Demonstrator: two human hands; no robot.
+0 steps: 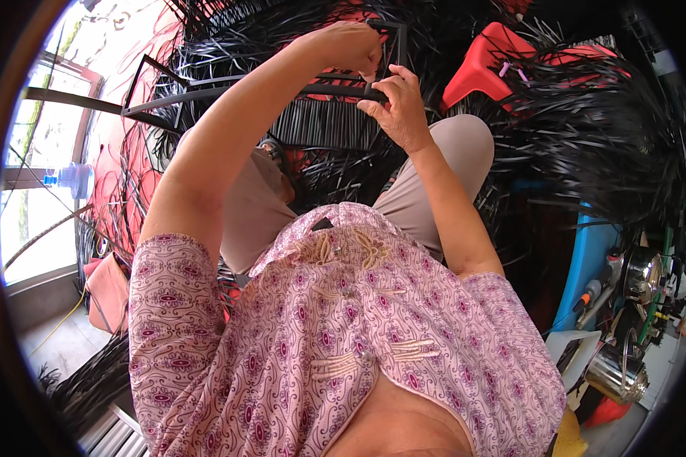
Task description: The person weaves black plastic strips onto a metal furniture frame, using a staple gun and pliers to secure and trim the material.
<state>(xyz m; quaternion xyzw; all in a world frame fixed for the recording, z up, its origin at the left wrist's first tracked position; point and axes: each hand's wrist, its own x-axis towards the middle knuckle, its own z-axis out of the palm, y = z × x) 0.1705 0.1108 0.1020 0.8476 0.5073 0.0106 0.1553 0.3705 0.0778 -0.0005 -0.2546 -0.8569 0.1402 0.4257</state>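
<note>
A seated person works both hands at one end of a slim black frame (335, 90) before the knees.
The right hand (401, 114) pinches its corner; the left hand (349, 44) curls just beyond, grip unclear, amid black strips (572, 129).

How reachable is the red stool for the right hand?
Probably yes: the red stool looks close to the right hand, with only loose black strips seen between. The hand would first have to leave the black frame.
</note>
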